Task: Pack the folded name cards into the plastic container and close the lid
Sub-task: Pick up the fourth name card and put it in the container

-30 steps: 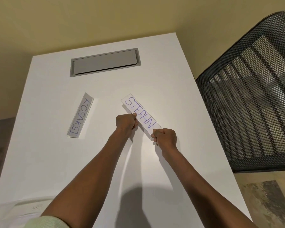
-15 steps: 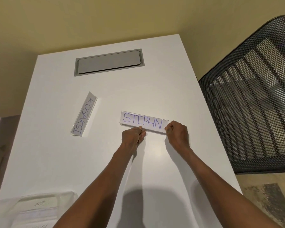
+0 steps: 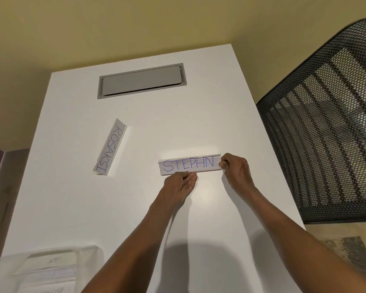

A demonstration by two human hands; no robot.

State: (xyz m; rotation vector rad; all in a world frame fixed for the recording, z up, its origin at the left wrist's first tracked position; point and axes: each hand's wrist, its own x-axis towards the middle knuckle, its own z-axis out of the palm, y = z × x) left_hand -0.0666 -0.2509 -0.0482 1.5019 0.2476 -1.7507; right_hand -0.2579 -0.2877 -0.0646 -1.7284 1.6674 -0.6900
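Head view: left hand [image 3: 181, 183] pinches the STEPHN card's [image 3: 189, 166] lower edge, right hand [image 3: 237, 170] pinches its right end, above the bench [image 3: 199, 123]; KOSAKSI card [image 3: 110, 148] lies apart.

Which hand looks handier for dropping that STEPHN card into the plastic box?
Probably the left hand. It pinches the STEPHN card's lower edge, and the plastic container sits at the table's near left corner, on that side. The right hand, at the card's right end, would have to cross over.
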